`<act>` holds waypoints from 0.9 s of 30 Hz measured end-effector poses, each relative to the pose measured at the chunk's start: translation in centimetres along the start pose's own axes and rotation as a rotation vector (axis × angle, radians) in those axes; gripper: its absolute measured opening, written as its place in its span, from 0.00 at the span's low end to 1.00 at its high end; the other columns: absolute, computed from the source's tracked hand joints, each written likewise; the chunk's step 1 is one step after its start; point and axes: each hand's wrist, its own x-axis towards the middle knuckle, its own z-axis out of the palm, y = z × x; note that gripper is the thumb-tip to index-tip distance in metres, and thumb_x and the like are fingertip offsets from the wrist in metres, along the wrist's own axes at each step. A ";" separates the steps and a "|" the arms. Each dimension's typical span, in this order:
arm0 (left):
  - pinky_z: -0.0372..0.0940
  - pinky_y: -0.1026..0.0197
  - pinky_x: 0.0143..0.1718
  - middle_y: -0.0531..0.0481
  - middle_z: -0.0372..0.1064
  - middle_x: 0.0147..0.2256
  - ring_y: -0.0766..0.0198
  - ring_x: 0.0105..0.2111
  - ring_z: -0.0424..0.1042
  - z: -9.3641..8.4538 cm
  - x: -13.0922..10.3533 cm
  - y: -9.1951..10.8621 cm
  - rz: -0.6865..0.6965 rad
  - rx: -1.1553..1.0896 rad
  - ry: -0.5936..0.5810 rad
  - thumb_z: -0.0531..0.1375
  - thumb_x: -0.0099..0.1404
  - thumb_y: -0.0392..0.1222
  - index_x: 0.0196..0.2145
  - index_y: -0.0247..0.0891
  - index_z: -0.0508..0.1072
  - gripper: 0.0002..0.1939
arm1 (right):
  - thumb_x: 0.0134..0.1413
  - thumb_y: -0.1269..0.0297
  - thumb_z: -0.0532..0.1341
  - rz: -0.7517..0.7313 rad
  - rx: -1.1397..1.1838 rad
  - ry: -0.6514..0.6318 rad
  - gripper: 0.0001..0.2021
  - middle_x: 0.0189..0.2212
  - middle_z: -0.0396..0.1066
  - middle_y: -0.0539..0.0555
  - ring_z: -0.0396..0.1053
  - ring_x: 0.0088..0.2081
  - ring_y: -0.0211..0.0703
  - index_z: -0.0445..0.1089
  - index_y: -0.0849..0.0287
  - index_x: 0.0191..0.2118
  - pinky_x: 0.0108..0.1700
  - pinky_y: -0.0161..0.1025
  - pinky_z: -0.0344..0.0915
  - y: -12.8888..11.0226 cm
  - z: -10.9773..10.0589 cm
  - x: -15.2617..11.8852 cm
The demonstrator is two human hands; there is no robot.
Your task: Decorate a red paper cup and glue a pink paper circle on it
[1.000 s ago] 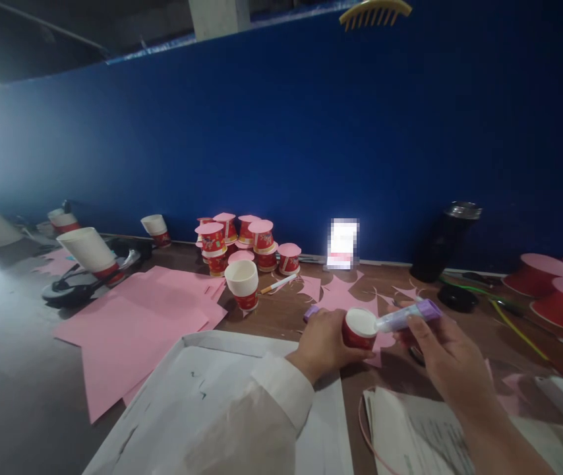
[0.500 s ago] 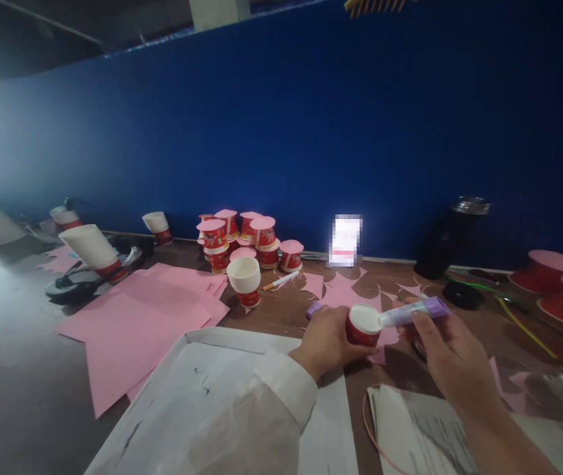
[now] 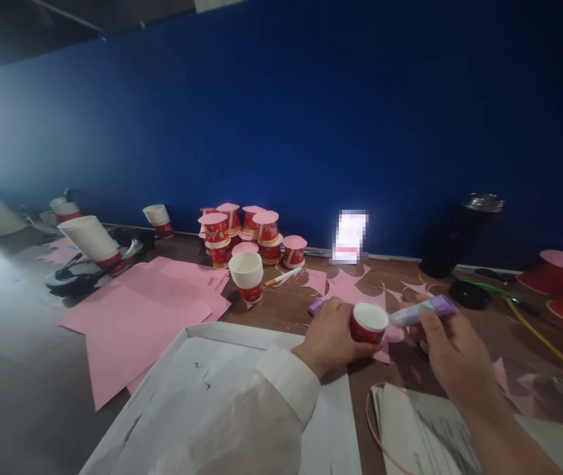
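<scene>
My left hand [image 3: 331, 338] is wrapped round a red paper cup [image 3: 366, 330], whose pale round end faces up. In my right hand [image 3: 452, 346] is a glue stick [image 3: 422, 311] with a purple base and a clear body. The tip of the stick points left at the cup and lies close to its rim; whether they touch I cannot tell. A small purple cap [image 3: 316, 306] rests behind my left fingers. Pink paper scraps [image 3: 348, 287] lie behind and under the cup.
Red cups topped with pink discs [image 3: 267, 227] are piled at the back. White stacked cups [image 3: 246, 270], a cigarette [image 3: 284, 276] and pink sheets [image 3: 148, 310] lie left, a white tray [image 3: 232, 333] in front. A black flask [image 3: 459, 234] and black mouse [image 3: 469, 294] stand right.
The glue stick has drawn slightly away from the cup's rim, to the right. My left hand still holds the cup. The whole view has shifted a little.
</scene>
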 end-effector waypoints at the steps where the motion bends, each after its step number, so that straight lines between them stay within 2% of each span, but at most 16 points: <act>1: 0.66 0.50 0.48 0.42 0.70 0.45 0.49 0.45 0.70 0.0 0.0 0.0 -0.001 0.001 -0.003 0.72 0.49 0.61 0.44 0.40 0.75 0.31 | 0.53 0.37 0.64 0.025 0.011 -0.003 0.26 0.31 0.78 0.54 0.72 0.27 0.43 0.76 0.55 0.44 0.31 0.41 0.73 0.0 0.0 0.0; 6: 0.67 0.50 0.48 0.43 0.74 0.45 0.48 0.45 0.73 -0.7 0.2 0.5 0.037 -0.077 -0.034 0.72 0.51 0.52 0.49 0.41 0.75 0.29 | 0.56 0.38 0.63 0.058 0.272 -0.013 0.28 0.39 0.79 0.55 0.74 0.32 0.44 0.73 0.55 0.52 0.33 0.41 0.74 0.3 0.3 0.1; 10: 0.67 0.50 0.47 0.45 0.77 0.44 0.49 0.45 0.74 -1.5 0.2 0.7 0.104 -0.137 -0.117 0.73 0.51 0.49 0.46 0.42 0.76 0.25 | 0.57 0.40 0.64 0.048 0.299 -0.050 0.27 0.43 0.78 0.56 0.74 0.34 0.44 0.73 0.54 0.54 0.36 0.42 0.74 0.7 0.2 0.1; 13: 0.67 0.51 0.46 0.46 0.77 0.44 0.50 0.44 0.74 -1.8 0.1 0.8 0.123 -0.157 -0.142 0.73 0.51 0.50 0.45 0.42 0.77 0.25 | 0.58 0.42 0.64 0.041 0.253 -0.094 0.25 0.41 0.78 0.53 0.73 0.34 0.42 0.73 0.51 0.55 0.37 0.40 0.72 0.7 0.0 0.0; 16: 0.66 0.50 0.48 0.45 0.75 0.45 0.48 0.46 0.72 -1.3 0.1 1.1 0.103 -0.133 -0.085 0.76 0.46 0.54 0.46 0.42 0.76 0.31 | 0.59 0.42 0.62 0.016 0.192 -0.089 0.25 0.36 0.76 0.51 0.72 0.33 0.42 0.72 0.50 0.56 0.37 0.39 0.72 0.4 -0.2 -0.2; 19: 0.65 0.49 0.50 0.42 0.72 0.46 0.47 0.48 0.70 -0.1 0.1 1.6 0.058 -0.101 0.040 0.77 0.42 0.60 0.47 0.41 0.74 0.38 | 0.57 0.41 0.63 -0.015 0.115 -0.087 0.28 0.35 0.76 0.51 0.72 0.33 0.43 0.71 0.51 0.58 0.39 0.41 0.72 -0.2 -0.2 -0.4; 23: 0.66 0.50 0.47 0.44 0.72 0.44 0.49 0.45 0.71 0.9 0.2 2.1 0.024 -0.105 0.100 0.75 0.48 0.60 0.45 0.41 0.74 0.32 | 0.52 0.38 0.65 -0.004 0.056 -0.080 0.32 0.37 0.78 0.55 0.72 0.33 0.45 0.72 0.54 0.57 0.37 0.42 0.73 -0.8 -0.3 -0.2; 27: 0.66 0.50 0.48 0.45 0.74 0.46 0.51 0.46 0.72 0.6 0.2 1.8 0.025 -0.172 0.126 0.74 0.52 0.54 0.47 0.42 0.73 0.28 | 0.52 0.39 0.65 0.021 -0.005 -0.059 0.31 0.41 0.79 0.56 0.73 0.33 0.45 0.73 0.53 0.56 0.37 0.41 0.73 -0.8 -0.4 0.0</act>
